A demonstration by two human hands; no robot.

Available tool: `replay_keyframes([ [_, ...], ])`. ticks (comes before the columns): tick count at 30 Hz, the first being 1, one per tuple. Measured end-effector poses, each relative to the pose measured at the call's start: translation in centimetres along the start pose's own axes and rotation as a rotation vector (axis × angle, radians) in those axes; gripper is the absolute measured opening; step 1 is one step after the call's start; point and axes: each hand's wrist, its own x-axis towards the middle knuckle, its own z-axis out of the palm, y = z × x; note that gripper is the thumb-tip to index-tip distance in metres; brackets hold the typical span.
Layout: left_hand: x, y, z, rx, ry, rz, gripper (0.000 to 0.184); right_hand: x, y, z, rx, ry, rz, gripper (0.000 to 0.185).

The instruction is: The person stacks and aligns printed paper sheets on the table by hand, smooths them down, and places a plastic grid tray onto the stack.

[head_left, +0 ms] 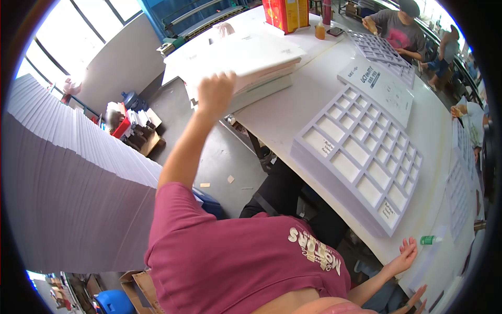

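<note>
My left hand (215,94), closed and a little blurred, is at the near edge of a stack of white sheets (251,52) on the table. What its fingers hold, if anything, is hidden. Low on the right, my right hand (403,256) lies palm up with fingers loosely apart and nothing in it. Close to its fingertips is a small green bottle (428,240). Between my hands sits a pile of grey-white compartment trays (348,149); handwritten labels show in two cells. Behind it lies a white printed box panel (376,86).
A tall stack of pale sheets (78,193) rises at my left. A red-yellow tin (286,15), an amber bottle (320,30) and a phone (334,32) stand or lie at the back. A co-worker (400,31) handles another tray (379,49). Another hand (415,301) shows at lower right.
</note>
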Motion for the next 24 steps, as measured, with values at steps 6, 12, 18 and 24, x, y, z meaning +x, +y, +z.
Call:
replay_keyframes([
  [6,-7.1,4.0,4.1,-0.428,0.375,-0.339,0.047,-0.4,-0.4,0.4,0.005,0.020,-0.033,0.034],
  [12,-7.5,-2.0,12.2,-1.843,-0.368,-1.156,0.042,0.7,-0.2,1.8,0.105,0.033,0.001,0.033],
  [18,-7.8,-5.8,17.4,-1.840,0.104,-1.018,0.010,-0.4,-3.4,3.4,0.168,0.002,-0.036,0.029],
  [24,-7.2,-6.1,6.0,-1.710,0.287,-0.894,0.027,-0.3,-6.8,2.4,0.147,0.031,-0.115,0.022],
])
